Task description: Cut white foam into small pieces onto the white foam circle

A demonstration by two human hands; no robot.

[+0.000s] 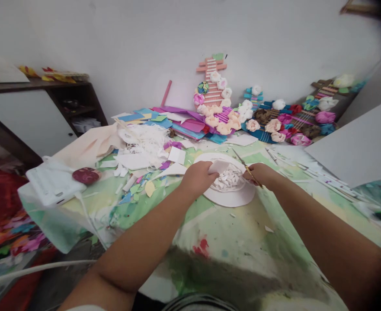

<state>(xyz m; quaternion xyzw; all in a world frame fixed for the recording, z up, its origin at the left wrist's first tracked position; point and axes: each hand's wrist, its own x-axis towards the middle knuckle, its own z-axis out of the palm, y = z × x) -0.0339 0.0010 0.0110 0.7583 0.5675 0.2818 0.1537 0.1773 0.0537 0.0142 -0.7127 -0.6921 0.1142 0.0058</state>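
Observation:
My left hand is closed on a small piece of white paper, held over a white paper plate. The plate holds a heap of small white paper cuttings. My right hand grips yellow-handled scissors, whose blades point up and left toward the paper piece. Both hands hover over the plate on a paint-stained green and white cloth.
Scraps of coloured paper and white strips litter the left side. Paper-flower crafts lean against the back wall. A white board lies at right. A white box sits at left, near a dark shelf.

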